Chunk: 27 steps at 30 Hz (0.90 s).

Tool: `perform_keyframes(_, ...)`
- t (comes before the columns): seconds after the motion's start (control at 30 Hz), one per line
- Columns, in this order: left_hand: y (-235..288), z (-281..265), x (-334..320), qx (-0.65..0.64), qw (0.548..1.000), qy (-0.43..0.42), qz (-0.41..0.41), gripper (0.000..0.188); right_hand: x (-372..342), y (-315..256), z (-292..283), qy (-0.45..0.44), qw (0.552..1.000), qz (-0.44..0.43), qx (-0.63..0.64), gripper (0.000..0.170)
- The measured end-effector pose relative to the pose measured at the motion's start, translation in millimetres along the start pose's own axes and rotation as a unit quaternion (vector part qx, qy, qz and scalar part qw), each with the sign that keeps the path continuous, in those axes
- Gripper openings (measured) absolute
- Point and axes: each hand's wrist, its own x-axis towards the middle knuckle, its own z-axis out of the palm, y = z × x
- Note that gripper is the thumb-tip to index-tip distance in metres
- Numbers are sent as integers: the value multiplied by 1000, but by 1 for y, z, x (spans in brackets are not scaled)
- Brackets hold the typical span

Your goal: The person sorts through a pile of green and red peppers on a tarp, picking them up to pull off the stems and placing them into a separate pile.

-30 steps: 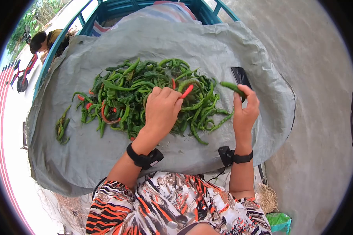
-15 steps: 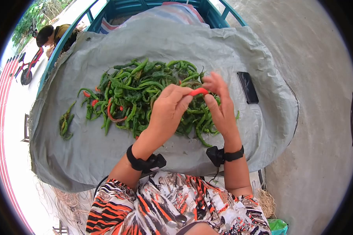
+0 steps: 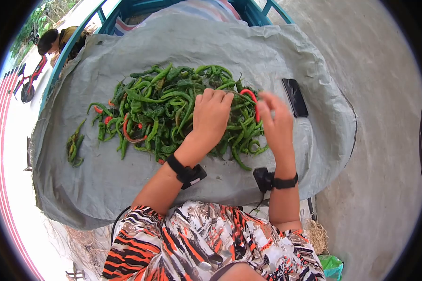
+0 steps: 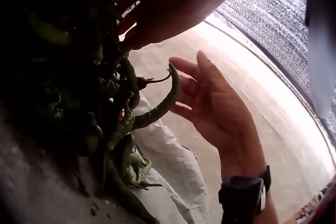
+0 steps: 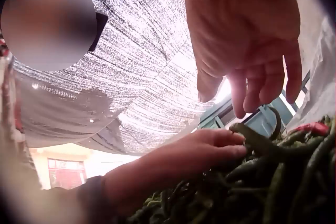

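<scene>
In the head view a heap of green chili peppers (image 3: 150,103) lies on a grey sheet (image 3: 98,192), with a few red ones among them. My left hand (image 3: 213,114) is over the heap's right half, fingers pointing down into it. The right wrist view shows its thumb and fingertip pinching a green chili pepper (image 5: 257,142). To its right, my right hand (image 3: 277,124) hovers with loose fingers and nothing in the palm. A curved red chili pepper (image 3: 255,104) lies beside its fingertips at the heap's right edge.
A black phone (image 3: 295,97) lies on the sheet at the right. Two or so withered peppers (image 3: 74,147) sit apart at the left. Behind is the blue cart rail (image 3: 70,61), with a crouching person (image 3: 56,42) and a red scooter (image 3: 33,77) beyond it.
The green pepper left my right hand first. The red pepper passed from my left hand toward my right and now lies at the heap's edge. My left hand went back to the heap.
</scene>
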Motion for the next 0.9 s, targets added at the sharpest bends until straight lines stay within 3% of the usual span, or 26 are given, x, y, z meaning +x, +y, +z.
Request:
perform_keyframes(0.1, 2, -1, 8, 44, 997, -43, -54, 31, -28, -32, -16, -225, 963, 143, -44, 33)
perform_keyframes(0.2, 0, 4, 12, 44, 996, -56, -46, 25, -54, -14, -3, -205, 973, 56, -93, 26)
perform_keyframes(0.23, 0, 5, 12, 33, 997, -49, -48, 24, -59, -4, 4, -150, 987, -12, -61, 22)
perform_keyframes(0.43, 2, -16, 9, -18, 998, 28, -61, 22, -73, -1, -31, 7, 982, 114, 152, 14)
perform_keyframes(0.53, 6, -33, 8, -92, 990, 65, -82, 24, -66, -15, -46, 96, 961, 103, 240, 18)
perform_keyframes(0.57, 9, -41, 8, -121, 987, 69, -83, 23, -62, -11, -48, 98, 962, 67, 244, 24)
perform_keyframes(0.67, 17, -49, 8, -221, 969, 30, -104, 22, -33, -25, -32, 146, 966, 76, 202, 28)
perform_keyframes(0.77, 20, -44, 6, -178, 983, 29, -39, 23, -23, -20, -12, 106, 973, 82, 187, 31)
perform_keyframes(0.87, 29, -44, 2, -209, 976, -52, -17, 25, -38, -17, 0, -2, 964, 127, 234, 32)
perform_keyframes(0.9, 31, -40, -2, -238, 970, -43, 0, 27, -42, -15, 2, -11, 961, 135, 240, 30)
